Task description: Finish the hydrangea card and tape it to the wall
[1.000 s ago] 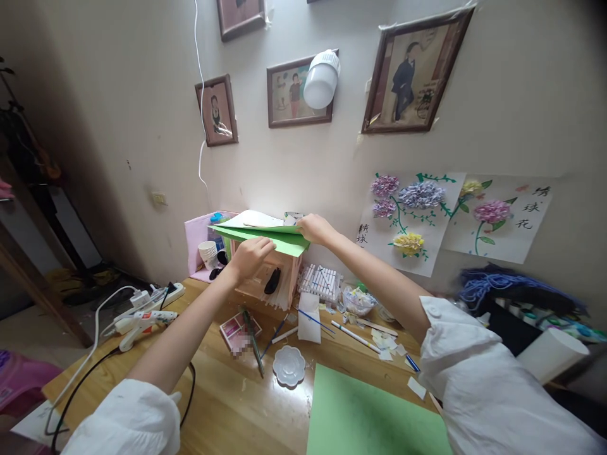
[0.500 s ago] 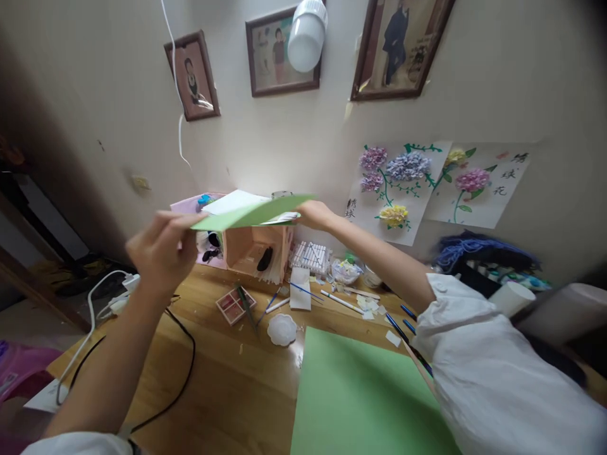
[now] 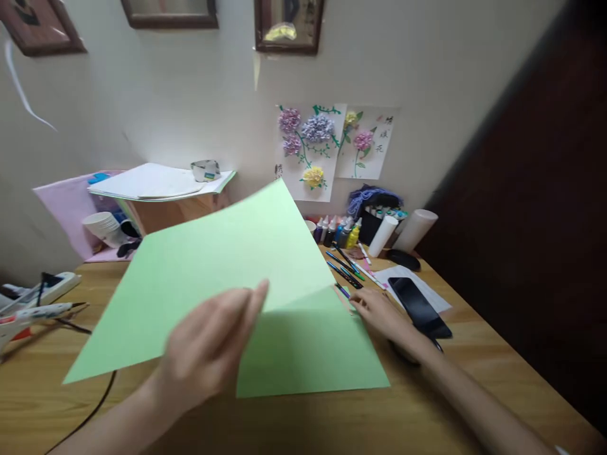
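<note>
My left hand (image 3: pixel 213 341), smeared by motion, pinches the near edge of a light green sheet of paper (image 3: pixel 208 253). That sheet is held up and tilted over the table. Beneath it, partly covered, another green sheet (image 3: pixel 313 354) lies flat on the wood. My right hand (image 3: pixel 379 311) rests low at the right edge of the lower sheet, fingers curled together. Close to its fingertips are a pale thin stick (image 3: pixel 343 299) and a dark purple pen (image 3: pixel 341 290). Whatever those fingers hold, if anything, is hidden.
A black phone (image 3: pixel 417 303) lies on white paper to the right. Behind are pens (image 3: pixel 344 272), paint bottles (image 3: pixel 339 230) and white rolls (image 3: pixel 383 236). At left stand a box topped with papers (image 3: pixel 147 181), paper cups (image 3: pixel 102 226), a glue gun (image 3: pixel 42 311) and a power strip (image 3: pixel 59 287).
The view has turned right. My left hand has brought the raised green sheet down toward me, over the other sheet. My right hand has let go of it and moved down to the table.
</note>
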A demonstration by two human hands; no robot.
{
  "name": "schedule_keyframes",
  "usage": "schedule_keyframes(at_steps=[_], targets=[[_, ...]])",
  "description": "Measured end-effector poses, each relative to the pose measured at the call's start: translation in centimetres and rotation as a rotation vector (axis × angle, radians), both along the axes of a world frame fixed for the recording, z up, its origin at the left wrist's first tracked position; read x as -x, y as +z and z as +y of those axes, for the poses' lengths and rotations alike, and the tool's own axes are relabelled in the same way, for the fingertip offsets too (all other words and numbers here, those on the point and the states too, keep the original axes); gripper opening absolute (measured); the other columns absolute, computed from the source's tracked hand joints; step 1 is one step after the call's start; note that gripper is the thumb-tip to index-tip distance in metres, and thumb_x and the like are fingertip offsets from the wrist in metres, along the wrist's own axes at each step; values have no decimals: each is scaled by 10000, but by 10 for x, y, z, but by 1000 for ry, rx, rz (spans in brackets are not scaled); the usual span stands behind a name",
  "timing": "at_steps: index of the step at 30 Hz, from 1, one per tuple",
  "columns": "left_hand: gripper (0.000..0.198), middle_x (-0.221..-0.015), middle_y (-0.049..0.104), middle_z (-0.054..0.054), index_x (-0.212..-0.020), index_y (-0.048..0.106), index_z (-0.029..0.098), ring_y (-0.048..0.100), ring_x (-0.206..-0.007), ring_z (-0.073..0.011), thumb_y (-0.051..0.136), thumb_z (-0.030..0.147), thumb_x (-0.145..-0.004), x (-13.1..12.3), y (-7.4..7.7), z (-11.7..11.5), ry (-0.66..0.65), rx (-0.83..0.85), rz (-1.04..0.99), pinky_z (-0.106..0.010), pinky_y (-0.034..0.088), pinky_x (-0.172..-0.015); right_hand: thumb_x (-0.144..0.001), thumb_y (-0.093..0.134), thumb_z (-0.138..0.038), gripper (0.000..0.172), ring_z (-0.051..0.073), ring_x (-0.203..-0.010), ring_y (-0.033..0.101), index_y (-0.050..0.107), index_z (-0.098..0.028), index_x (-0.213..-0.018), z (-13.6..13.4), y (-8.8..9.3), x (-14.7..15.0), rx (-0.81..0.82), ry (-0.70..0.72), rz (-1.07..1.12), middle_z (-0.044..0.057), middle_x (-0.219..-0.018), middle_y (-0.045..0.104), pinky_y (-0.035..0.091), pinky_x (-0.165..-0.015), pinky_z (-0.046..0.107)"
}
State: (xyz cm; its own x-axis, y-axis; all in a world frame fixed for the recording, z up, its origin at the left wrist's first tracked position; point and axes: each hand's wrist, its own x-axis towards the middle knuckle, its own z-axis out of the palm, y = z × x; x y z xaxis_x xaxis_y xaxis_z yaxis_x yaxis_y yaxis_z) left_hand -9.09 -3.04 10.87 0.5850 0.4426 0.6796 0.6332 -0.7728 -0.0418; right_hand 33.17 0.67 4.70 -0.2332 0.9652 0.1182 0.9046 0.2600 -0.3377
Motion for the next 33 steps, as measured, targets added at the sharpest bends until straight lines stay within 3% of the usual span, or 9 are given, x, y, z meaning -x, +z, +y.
schedule_keyframes(at_steps=[2, 5, 7, 9, 13, 18, 24, 29, 33], targets=[[332, -888, 601, -96, -1259, 446, 117, 577, -735, -170, 367, 204, -948, -74, -9, -17, -61, 38, 36, -296, 485, -584, -861, 442, -239, 238, 235, -942, 590, 664, -186, -930, -16, -20, -6, 26, -44, 53, 92, -968, 661, 455, -799, 346], [328, -771, 580, -72, -1218, 422, 5, 521, -617, -155, 350, 36, -900, -172, -31, -40, -162, 139, 144, -292, 446, -525, -846, 447, -194, 307, 237, -1103, 516, 631, -203, -1092, -21, -34, -8, -20, -29, 94, 107, -1193, 585, 434, -887, 355], [336, -781, 578, -89, -1171, 451, -19, 512, -612, -168, 338, -13, -854, -212, -51, -48, -199, 166, 236, -300, 447, -512, -842, 457, -176, 349, 220, -1146, 487, 618, -236, -1146, -16, -38, -11, -54, 26, 92, 74, -1281, 548, 430, -908, 330], [351, -872, 582, -128, -1124, 496, 2, 526, -656, -186, 348, -37, -808, -233, -71, -50, -212, 171, 358, -307, 443, -501, -857, 451, -177, 355, 208, -1139, 487, 621, -256, -1158, -7, -41, -15, -83, 47, 69, 43, -1271, 573, 431, -914, 321], [308, -932, 568, -134, -992, 564, 54, 533, -701, -202, 371, -52, -776, -243, -99, -40, -183, 204, 541, -306, 446, -501, -881, 408, -153, 335, 236, -1079, 503, 667, -196, -1089, 10, -49, -24, -139, -54, 31, 65, -1158, 650, 424, -925, 370], [295, -864, 545, -97, -1029, 518, 72, 527, -688, -195, 361, -46, -809, -245, -117, -17, -119, 268, 532, -302, 450, -504, -883, 416, -153, 302, 273, -1023, 503, 676, -126, -1033, 18, -55, -26, -183, -158, -15, 117, -1062, 664, 416, -910, 395], [257, -859, 543, -64, -1078, 466, 108, 516, -711, -184, 382, 14, -854, -243, -117, 2, -162, 384, 492, -297, 457, -543, -865, 458, -160, 230, 254, -983, 501, 668, -176, -959, 31, -47, -36, -198, -230, -25, 76, -988, 667, 418, -868, 353], [166, -888, 556, -49, -1051, 464, 152, 529, -745, -190, 421, 121, -894, -243, -112, 3, -133, 482, 418, -308, 474, -573, -861, 462, -190, 184, 229, -920, 518, 640, -194, -906, 48, -38, -53, -199, -325, 18, 60, -921, 665, 423, -793, 325], [205, -944, 568, -54, -1085, 457, 165, 543, -809, -215, 486, 183, -883, -242, -110, 0, -146, 567, 358, -344, 499, -628, -836, 521, -259, 136, 208, -855, 536, 636, -210, -781, 53, -44, -55, -150, -312, 51, 30, -790, 655, 419, -736, 297]])
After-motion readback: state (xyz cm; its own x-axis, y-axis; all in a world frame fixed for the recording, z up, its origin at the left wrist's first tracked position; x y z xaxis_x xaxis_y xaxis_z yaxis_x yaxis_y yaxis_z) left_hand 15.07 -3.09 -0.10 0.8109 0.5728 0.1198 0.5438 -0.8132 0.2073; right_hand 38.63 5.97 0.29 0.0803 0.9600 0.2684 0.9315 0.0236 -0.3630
